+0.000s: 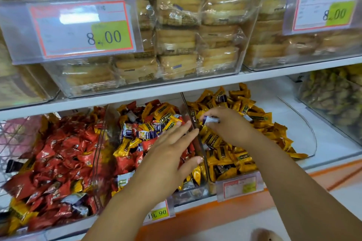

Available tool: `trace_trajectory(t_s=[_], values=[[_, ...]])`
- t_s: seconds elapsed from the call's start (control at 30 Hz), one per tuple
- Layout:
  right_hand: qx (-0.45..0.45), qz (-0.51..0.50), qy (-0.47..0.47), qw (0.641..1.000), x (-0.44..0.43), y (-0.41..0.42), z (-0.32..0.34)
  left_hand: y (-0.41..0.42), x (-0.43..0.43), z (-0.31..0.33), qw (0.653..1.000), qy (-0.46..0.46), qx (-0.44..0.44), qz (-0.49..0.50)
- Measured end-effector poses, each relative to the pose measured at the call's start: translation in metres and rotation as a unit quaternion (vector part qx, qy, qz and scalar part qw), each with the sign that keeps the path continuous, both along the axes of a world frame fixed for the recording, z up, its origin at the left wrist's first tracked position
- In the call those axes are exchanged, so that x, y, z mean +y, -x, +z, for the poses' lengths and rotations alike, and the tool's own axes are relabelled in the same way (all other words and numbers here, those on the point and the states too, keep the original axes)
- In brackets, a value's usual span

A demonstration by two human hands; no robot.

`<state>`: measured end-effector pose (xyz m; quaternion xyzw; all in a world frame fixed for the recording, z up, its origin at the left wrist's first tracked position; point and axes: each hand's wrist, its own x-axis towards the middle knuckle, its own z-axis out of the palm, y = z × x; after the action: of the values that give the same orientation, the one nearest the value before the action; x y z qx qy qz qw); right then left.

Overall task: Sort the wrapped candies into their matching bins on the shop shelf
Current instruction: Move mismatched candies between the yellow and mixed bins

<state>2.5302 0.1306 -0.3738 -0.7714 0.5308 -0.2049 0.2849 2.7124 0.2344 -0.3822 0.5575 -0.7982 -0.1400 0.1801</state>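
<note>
So the right hand (229,125) is over the right bin (274,103), near that bin's back left corner, and its fingers (213,112) are pinched narrow on a purple candy (210,119), small, with a white-ish wrapper end. It's held just above the yellow candies (244,154) that fill this bin, right beside the clear wall it shares with the middle bin (109,121).

The left hand (166,160) is flat over the middle bin with its fingers (182,131) straight and spread wide, holding nothing. The tips reach toward the mixed pile (148,123), which has yellow, red and purple wrappers all jumbled. Can't tell if the palm actually touches the candies under it.

The left bin (97,162) is mostly red candies (58,158), with a few yellow and dark ones near its front. All three bins sit side by side along the front edge of the shelf (323,143), and a 19.90 tag (158,213) hangs off the middle one's front. The shelf above has clear tubs of biscuits (176,35) with an 8.00 tag (84,29).
</note>
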Motion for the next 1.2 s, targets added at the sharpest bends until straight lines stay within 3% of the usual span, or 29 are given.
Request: trace_trajectory(t_s=[0.13,0.27,0.37,0.5,0.57,0.9,1.03,1.2], values=[[-0.002,0.008,-0.047,0.999,0.01,0.008,0.002,-0.001,0.0,0.001,1.0,0.006,-0.01,0.011],[0.111,0.065,-0.153,0.98,0.022,0.007,0.008,-0.001,0.001,-0.004,1.0,0.01,-0.024,0.007],[0.119,0.055,-0.1,0.986,0.02,0.002,0.004,-0.002,0.001,-0.002,1.0,0.004,-0.02,0.016],[-0.011,-0.025,-0.021,0.999,0.001,0.008,0.005,-0.002,0.001,0.001,1.0,0.004,-0.015,0.016],[-0.035,-0.025,0.003,0.999,-0.007,-0.002,-0.002,-0.001,0.0,0.0,1.0,0.001,-0.011,0.016],[0.201,0.003,0.014,0.98,-0.026,-0.042,-0.035,-0.005,-0.002,-0.001,1.0,-0.009,0.014,0.02],[0.234,0.001,0.011,0.972,-0.033,-0.046,-0.037,-0.004,0.0,-0.001,0.999,-0.012,0.021,0.022],[0.21,-0.016,0.015,0.977,-0.035,-0.044,-0.032,-0.007,-0.001,-0.002,0.999,-0.013,0.021,0.025]])
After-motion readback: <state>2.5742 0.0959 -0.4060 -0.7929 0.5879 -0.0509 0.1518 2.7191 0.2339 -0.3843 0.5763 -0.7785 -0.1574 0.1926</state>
